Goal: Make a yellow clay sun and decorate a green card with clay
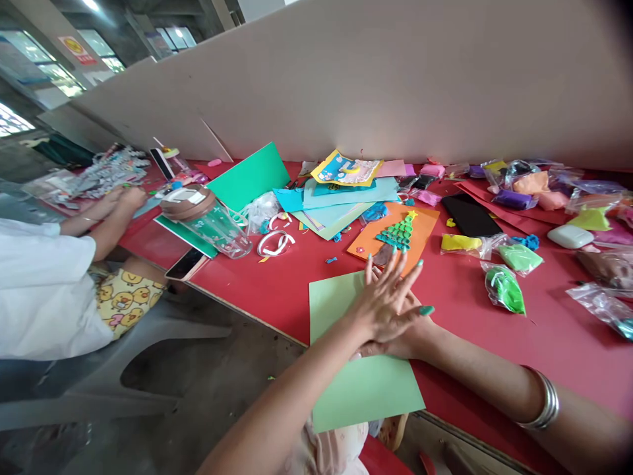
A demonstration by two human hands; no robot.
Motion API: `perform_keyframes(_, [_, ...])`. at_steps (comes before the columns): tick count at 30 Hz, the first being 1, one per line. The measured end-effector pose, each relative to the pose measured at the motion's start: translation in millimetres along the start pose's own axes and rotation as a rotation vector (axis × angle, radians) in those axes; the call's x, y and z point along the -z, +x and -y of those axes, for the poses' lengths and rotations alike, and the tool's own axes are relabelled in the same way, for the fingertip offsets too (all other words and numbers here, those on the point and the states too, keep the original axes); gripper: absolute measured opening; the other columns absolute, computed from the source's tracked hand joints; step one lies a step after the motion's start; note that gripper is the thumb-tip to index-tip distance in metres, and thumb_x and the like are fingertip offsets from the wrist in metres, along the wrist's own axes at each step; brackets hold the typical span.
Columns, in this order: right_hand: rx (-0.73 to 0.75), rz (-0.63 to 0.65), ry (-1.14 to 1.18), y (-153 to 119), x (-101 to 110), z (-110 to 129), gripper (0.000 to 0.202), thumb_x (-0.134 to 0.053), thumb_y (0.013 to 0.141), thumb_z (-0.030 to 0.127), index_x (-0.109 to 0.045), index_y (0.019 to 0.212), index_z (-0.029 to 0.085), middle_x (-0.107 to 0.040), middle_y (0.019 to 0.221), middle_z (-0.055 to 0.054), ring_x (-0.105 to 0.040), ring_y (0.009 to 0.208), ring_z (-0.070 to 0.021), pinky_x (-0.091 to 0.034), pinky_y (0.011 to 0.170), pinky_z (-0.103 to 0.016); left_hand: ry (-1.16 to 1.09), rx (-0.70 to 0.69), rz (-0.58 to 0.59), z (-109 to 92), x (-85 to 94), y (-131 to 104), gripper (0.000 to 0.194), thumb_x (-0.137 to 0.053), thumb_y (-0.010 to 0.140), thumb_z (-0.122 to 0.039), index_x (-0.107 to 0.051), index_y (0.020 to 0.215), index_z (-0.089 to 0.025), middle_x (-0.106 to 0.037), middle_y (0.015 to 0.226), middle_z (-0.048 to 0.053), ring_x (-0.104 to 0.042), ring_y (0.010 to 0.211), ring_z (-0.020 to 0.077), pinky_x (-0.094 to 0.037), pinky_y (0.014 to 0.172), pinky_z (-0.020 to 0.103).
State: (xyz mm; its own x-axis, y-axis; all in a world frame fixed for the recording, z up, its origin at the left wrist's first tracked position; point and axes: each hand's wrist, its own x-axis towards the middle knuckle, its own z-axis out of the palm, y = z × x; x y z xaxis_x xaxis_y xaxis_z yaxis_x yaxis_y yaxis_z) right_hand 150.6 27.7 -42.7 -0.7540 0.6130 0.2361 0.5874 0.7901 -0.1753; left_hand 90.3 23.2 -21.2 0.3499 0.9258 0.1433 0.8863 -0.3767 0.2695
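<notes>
The left hand (pixel 383 300) lies open, fingers spread, pressed flat over the right hand (pixel 403 336), also flat, above one light green paper sheet (pixel 356 389). Just beyond lies one orange card (pixel 420 231); two bags of green clay (pixel 504 290) sit right.

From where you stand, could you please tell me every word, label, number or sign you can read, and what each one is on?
No text can be read.
Red and yellow sign high on the left: characters too blurred.
Yellow printed card on the paper stack: a picture shows, no legible words.
Bottle lid: white label, blank or too small.
The hands press together over the plain green sheet.
</notes>
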Motion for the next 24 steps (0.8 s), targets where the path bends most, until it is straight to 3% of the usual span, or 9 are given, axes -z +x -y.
perform_keyframes(1, [0.058,0.024,0.018,-4.4,4.5,-12.8,0.058,-0.032,0.086,0.048,-0.064,0.104,0.003,-0.049,0.129,-0.024,-0.037,0.129,-0.0270,-0.030,0.100,-0.051,0.031,-0.005,-0.004,10.0,-0.2,1.0,0.072,-0.011,0.086,-0.065,-0.002,0.145,-0.025,-0.002,0.153,0.007,0.001,0.140,0.0265,0.003,0.108,0.060])
perform_keyframes(2, [0.102,0.047,0.033,-9.5,8.0,-24.6,0.067,-0.038,0.082,0.056,-0.055,0.118,0.001,-0.039,0.138,-0.021,-0.029,0.133,-0.0269,-0.024,0.104,-0.049,0.063,0.001,-0.010,20.4,0.2,-1.2,0.073,-0.014,0.086,-0.065,-0.003,0.145,-0.024,-0.003,0.153,0.008,0.000,0.140,0.0269,0.004,0.108,0.060])
perform_keyframes(6, [0.077,0.140,0.063,-23.4,11.6,-43.6,0.125,-0.041,0.052,0.090,-0.023,0.143,0.006,-0.017,0.147,-0.018,-0.014,0.137,-0.0347,-0.013,0.110,-0.052,0.208,0.012,-0.001,52.7,6.7,-34.8,0.056,-0.019,0.093,-0.051,-0.009,0.144,-0.031,-0.003,0.153,0.007,-0.005,0.140,0.0256,0.005,0.108,0.060])
perform_keyframes(9, [0.046,0.187,0.069,-23.2,10.6,-38.0,0.131,-0.024,0.051,0.095,-0.016,0.143,0.001,-0.012,0.148,-0.018,-0.012,0.138,-0.0340,-0.009,0.112,-0.049,0.260,0.059,-0.020,66.2,14.5,-64.2,0.051,-0.021,0.096,-0.041,-0.007,0.144,-0.031,-0.005,0.153,0.008,-0.004,0.140,0.0252,0.003,0.108,0.059])
perform_keyframes(12, [0.042,0.200,0.069,-21.2,11.7,-35.3,0.134,-0.019,0.049,0.096,-0.015,0.143,0.000,-0.009,0.148,-0.017,-0.011,0.138,-0.0345,-0.009,0.112,-0.050,0.212,0.312,-0.126,76.7,22.7,-79.0,0.055,-0.022,0.095,-0.043,-0.007,0.145,-0.026,-0.009,0.152,0.012,-0.003,0.140,0.0273,-0.002,0.107,0.062])
perform_keyframes(15, [0.046,0.195,0.069,-21.1,12.5,-37.3,0.135,-0.017,0.049,0.096,-0.014,0.143,-0.001,-0.009,0.149,-0.017,-0.011,0.138,-0.0352,-0.010,0.111,-0.051,0.058,0.484,-0.202,79.6,24.6,-77.2,0.052,-0.014,0.095,-0.041,-0.016,0.144,-0.023,-0.012,0.152,0.011,-0.003,0.140,0.0232,-0.010,0.110,0.054])
perform_keyframes(18, [0.059,0.182,0.064,-22.0,11.7,-38.9,0.133,-0.016,0.050,0.095,-0.016,0.143,0.000,-0.011,0.149,-0.017,-0.012,0.138,-0.0350,-0.010,0.111,-0.050,-0.038,0.483,-0.134,72.3,14.5,-63.9,0.056,-0.016,0.094,-0.046,-0.024,0.142,-0.019,-0.012,0.152,0.010,-0.001,0.139,0.0221,-0.017,0.112,0.047])
perform_keyframes(21, [0.069,0.153,0.036,-22.8,10.7,-38.6,0.131,-0.017,0.052,0.095,-0.019,0.143,0.001,-0.016,0.148,-0.017,-0.014,0.137,-0.0353,-0.013,0.110,-0.049,0.027,0.490,-0.055,65.4,1.5,-47.3,0.065,-0.023,0.092,-0.052,-0.018,0.144,-0.013,-0.013,0.151,0.015,-0.001,0.139,0.0263,-0.015,0.110,0.053])
perform_keyframes(24, [0.076,0.127,0.017,-23.3,10.0,-37.9,0.131,-0.017,0.052,0.095,-0.021,0.142,0.000,-0.019,0.148,-0.018,-0.016,0.137,-0.0358,-0.015,0.109,-0.050,0.178,0.480,-0.085,68.4,-0.9,-38.2,0.067,-0.024,0.092,-0.051,-0.010,0.144,-0.012,-0.011,0.150,0.017,-0.002,0.139,0.0278,-0.007,0.108,0.061])
